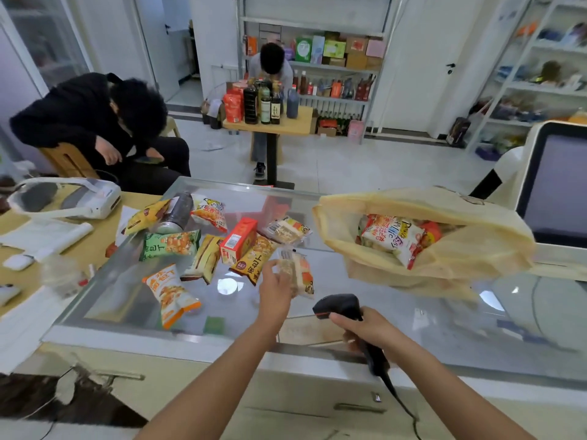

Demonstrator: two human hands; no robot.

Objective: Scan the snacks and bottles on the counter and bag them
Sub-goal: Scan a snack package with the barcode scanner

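1 packet (301, 274) occupies left hand (275, 286), scanner (337, 304) right hand (367, 328).

A person in black (95, 122) sits bent forward on a wooden chair (63, 160). Behind, another person (271, 63) sits at a small wooden table (301, 120) crowded with dark sauce bottles (260, 103). A white label printer (92, 198) stands on the wooden desk (92, 246) at left; a monitor (556, 192) stands at right.

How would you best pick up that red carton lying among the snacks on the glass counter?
Probably from above, pinching the red carton across its long sides: it lies on its side, rigid and boxy, with snack packets close around it.
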